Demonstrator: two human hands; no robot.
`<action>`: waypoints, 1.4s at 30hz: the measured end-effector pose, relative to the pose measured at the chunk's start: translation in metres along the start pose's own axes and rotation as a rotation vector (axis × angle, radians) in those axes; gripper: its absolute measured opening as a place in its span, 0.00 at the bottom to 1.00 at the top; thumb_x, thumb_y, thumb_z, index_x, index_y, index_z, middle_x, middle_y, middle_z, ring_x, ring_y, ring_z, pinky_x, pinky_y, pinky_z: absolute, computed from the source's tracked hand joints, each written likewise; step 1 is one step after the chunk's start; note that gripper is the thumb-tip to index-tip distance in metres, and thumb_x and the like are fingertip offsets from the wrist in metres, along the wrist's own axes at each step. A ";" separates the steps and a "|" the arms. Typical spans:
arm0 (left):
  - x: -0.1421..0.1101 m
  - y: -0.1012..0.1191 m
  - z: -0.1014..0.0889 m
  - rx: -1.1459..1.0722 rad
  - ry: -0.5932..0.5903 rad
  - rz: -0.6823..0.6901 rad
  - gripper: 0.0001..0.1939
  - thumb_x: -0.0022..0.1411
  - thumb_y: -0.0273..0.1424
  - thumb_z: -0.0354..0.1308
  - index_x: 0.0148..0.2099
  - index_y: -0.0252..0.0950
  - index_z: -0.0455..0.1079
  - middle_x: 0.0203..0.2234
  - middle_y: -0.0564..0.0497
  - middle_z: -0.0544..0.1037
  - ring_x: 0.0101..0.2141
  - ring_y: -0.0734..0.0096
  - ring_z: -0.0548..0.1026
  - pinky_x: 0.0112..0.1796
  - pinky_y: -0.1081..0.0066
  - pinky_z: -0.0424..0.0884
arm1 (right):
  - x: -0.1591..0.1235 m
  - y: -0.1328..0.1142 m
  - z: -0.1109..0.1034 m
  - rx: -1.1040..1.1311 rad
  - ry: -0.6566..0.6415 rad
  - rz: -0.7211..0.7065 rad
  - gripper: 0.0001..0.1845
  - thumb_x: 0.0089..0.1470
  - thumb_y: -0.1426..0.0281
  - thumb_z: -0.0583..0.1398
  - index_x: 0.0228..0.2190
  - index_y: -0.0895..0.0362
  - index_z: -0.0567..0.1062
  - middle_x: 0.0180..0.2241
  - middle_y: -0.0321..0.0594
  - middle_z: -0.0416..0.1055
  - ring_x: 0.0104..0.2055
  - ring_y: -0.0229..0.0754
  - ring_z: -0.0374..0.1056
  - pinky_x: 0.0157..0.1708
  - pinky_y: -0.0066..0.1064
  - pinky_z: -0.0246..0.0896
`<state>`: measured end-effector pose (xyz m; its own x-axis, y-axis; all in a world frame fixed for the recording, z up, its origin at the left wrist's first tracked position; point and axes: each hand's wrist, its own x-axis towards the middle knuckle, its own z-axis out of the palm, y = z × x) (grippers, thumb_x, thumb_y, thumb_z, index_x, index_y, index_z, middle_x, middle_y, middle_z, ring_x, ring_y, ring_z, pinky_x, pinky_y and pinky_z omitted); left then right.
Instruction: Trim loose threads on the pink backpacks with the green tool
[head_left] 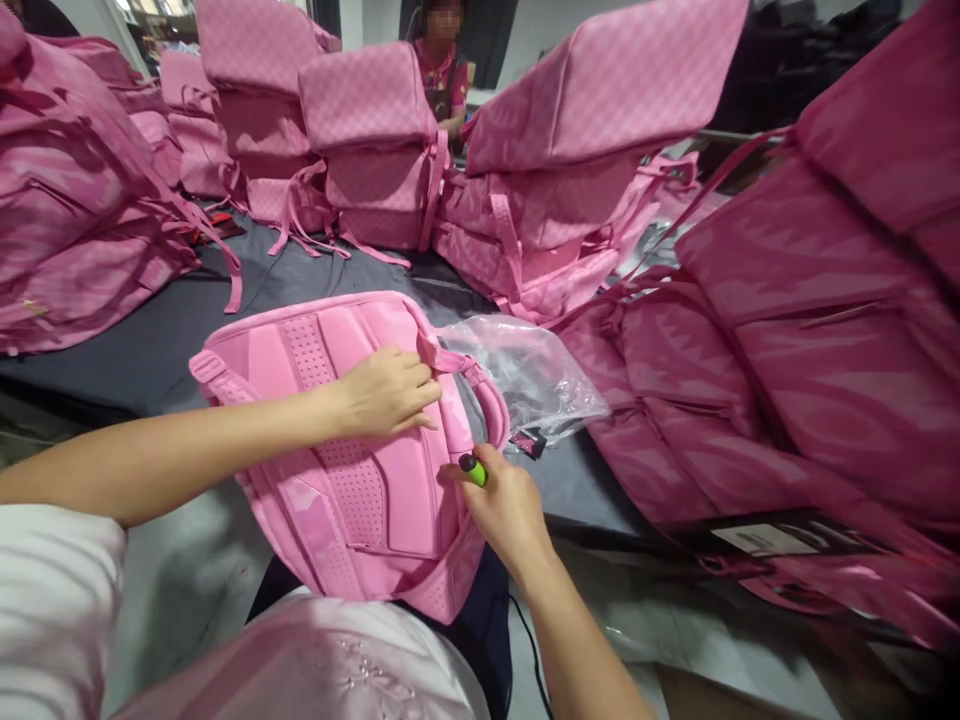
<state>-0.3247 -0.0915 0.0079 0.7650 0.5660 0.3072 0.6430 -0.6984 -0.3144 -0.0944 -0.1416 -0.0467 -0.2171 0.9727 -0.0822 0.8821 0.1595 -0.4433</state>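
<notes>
A pink backpack (409, 470) lies tilted, its padded, perforated back panel facing up, partly on the dark-covered table and partly over my lap. My left hand (391, 393) rests on that panel by the edge near the carry handle (493, 405), its fingers curled on the pink fabric. Closed around a short green tool with a black end (474, 470) is my right hand (510, 505), against the same edge of the bag. The tool's working tip is hidden, so its kind cannot be told. Just beyond the handle sits a clear plastic bag (532, 375).
Stacked pink backpacks stand along the back (367, 100), with more at the left (67, 200) and a tall pile close on the right (847, 350). A small dark tag (528, 442) lies beside the plastic bag. Another person (442, 75) is behind the stacks.
</notes>
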 end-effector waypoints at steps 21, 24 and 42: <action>-0.047 -0.100 0.004 0.075 -0.004 -0.279 0.29 0.69 0.56 0.48 0.39 0.35 0.72 0.41 0.48 0.74 0.52 0.59 0.64 0.64 0.42 0.45 | 0.022 -0.001 0.036 -0.107 -0.089 0.069 0.10 0.64 0.62 0.61 0.39 0.56 0.75 0.37 0.47 0.80 0.38 0.49 0.74 0.30 0.32 0.43; -0.036 -0.069 0.016 0.065 0.044 -0.180 0.29 0.71 0.55 0.45 0.40 0.35 0.72 0.40 0.47 0.75 0.47 0.61 0.67 0.60 0.47 0.54 | 0.026 0.000 0.038 -0.130 -0.114 0.060 0.09 0.64 0.62 0.61 0.38 0.56 0.74 0.36 0.46 0.80 0.39 0.49 0.75 0.30 0.32 0.43; -0.020 0.006 0.047 -0.074 -0.129 -0.196 0.23 0.56 0.50 0.69 0.39 0.33 0.78 0.33 0.45 0.80 0.41 0.54 0.75 0.56 0.45 0.62 | 0.020 0.001 -0.004 0.495 0.197 -0.046 0.36 0.59 0.39 0.54 0.48 0.56 0.78 0.33 0.44 0.79 0.32 0.47 0.75 0.30 0.33 0.65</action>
<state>-0.3348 -0.0864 -0.0426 0.6272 0.7419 0.2372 0.7789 -0.5971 -0.1920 -0.0962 -0.1217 -0.0450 -0.1269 0.9873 0.0952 0.5608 0.1505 -0.8142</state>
